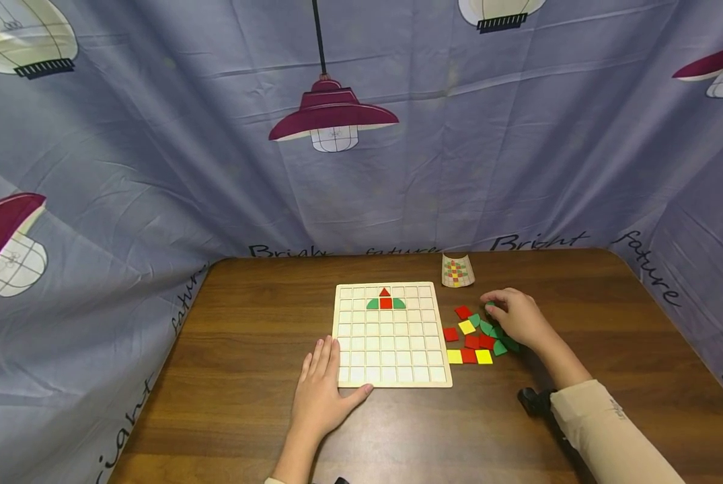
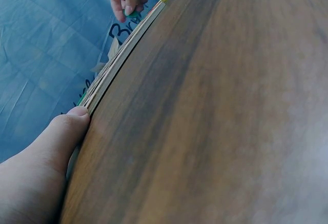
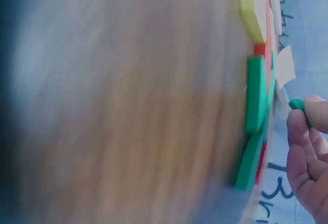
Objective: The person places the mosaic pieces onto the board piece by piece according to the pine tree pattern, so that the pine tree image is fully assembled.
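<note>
A pale wooden grid board (image 1: 391, 343) lies on the table. Near its far edge sit a red triangle (image 1: 385, 292), a red square (image 1: 386, 304) and two green quarter-circle pieces, one on each side of the square. My left hand (image 1: 321, 396) rests at the board's near left corner, fingers straight along the left side and thumb at the near edge. Over the loose pieces to the right of the board, my right hand (image 1: 517, 317) pinches a small green piece (image 3: 296, 104) between thumb and finger. Its full outline is partly hidden by the fingers.
Loose red, yellow and green pieces (image 1: 485, 357) lie right of the board, some overlapping. A curved pattern card (image 1: 457, 272) stands behind them near the table's far edge. A printed curtain (image 1: 361, 195) hangs around the brown wooden table (image 1: 252, 336).
</note>
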`<action>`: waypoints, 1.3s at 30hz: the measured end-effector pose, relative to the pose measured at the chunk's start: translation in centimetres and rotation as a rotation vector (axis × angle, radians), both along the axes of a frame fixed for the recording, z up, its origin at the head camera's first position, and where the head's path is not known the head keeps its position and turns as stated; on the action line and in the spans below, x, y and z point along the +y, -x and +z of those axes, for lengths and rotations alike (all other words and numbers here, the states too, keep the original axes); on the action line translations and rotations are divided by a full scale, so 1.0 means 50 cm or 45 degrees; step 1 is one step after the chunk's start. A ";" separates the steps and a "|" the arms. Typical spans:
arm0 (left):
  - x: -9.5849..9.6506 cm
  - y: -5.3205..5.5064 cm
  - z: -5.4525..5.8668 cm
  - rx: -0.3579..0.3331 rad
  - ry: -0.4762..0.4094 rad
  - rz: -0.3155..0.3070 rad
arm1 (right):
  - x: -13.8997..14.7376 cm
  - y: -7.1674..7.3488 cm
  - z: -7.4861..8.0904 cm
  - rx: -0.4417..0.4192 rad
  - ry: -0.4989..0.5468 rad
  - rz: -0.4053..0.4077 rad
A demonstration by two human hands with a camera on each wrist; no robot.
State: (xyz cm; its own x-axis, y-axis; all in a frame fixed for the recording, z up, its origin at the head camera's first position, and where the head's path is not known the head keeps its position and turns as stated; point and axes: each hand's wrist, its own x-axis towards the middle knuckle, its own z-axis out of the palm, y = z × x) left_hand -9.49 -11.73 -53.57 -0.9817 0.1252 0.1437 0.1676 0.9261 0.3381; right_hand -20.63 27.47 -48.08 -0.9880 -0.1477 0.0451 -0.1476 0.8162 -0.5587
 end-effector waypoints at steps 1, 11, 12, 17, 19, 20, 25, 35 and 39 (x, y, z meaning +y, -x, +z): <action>0.000 0.000 -0.001 -0.004 0.004 0.000 | -0.004 0.001 0.001 -0.003 0.007 0.000; -0.001 0.000 -0.002 -0.008 0.017 0.005 | -0.076 0.019 0.018 -0.085 0.095 0.037; -0.001 0.000 -0.002 -0.007 0.016 0.004 | -0.087 0.020 0.020 -0.097 0.110 0.042; 0.000 0.000 -0.003 -0.004 0.025 0.004 | -0.141 0.027 0.028 -0.084 0.128 0.084; 0.000 0.000 -0.004 0.003 0.028 0.002 | -0.164 0.029 0.028 -0.047 0.103 0.112; 0.000 0.000 -0.004 0.008 0.027 0.001 | -0.174 0.029 0.027 -0.029 0.091 0.131; 0.001 -0.001 -0.005 0.021 0.022 -0.001 | -0.228 0.031 0.029 0.029 0.055 0.221; 0.000 -0.001 -0.004 0.024 0.023 0.002 | -0.328 0.036 0.035 0.131 0.013 0.256; 0.001 -0.002 -0.003 0.014 0.006 -0.003 | -0.359 0.035 0.038 0.106 -0.017 0.246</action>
